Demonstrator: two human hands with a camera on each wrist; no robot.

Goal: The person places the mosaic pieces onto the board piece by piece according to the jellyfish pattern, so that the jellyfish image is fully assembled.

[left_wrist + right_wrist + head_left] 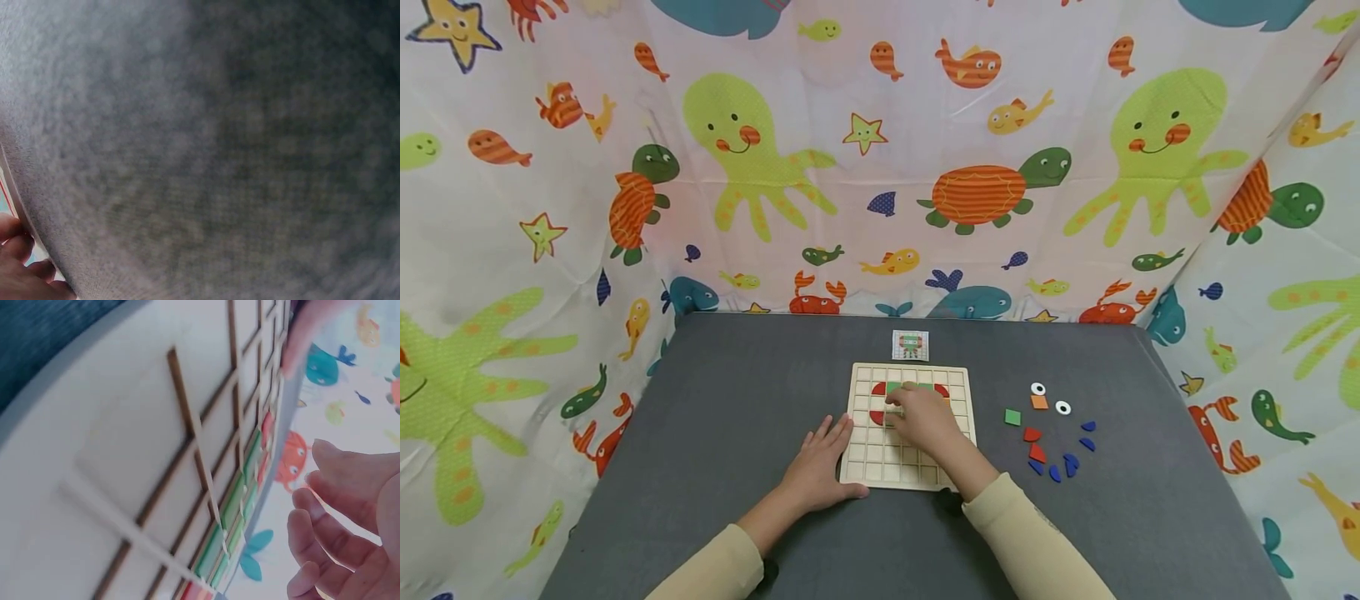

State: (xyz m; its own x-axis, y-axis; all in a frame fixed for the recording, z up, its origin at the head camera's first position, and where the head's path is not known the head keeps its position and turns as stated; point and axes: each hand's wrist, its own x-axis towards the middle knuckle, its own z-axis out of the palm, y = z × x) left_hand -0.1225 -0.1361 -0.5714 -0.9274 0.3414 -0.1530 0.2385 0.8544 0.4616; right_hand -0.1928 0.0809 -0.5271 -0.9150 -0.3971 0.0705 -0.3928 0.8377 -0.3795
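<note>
A wooden grid board (887, 473) lies on the grey table, with red quarter-round pieces (877, 417) and green pieces (892, 387) set in its upper cells. At the board's left edge my left hand (817, 467) rests with fingers spread, the thumb along the lower corner. In the left wrist view only the fingers (19, 256) show, against the board's edge. Over the upper cells hovers my right hand (925, 423), its fingers bent down towards the left red pieces. The right wrist view shows bent fingers (331, 531); whether a piece sits between the tips is unclear.
Loose pieces lie right of the board: a green square (1012, 417), an orange piece (1039, 402), white rings (1063, 407), red pieces (1032, 434) and several blue half-rounds (1071, 465). A small picture card (910, 345) lies behind the board. A patterned curtain (865, 275) borders the table.
</note>
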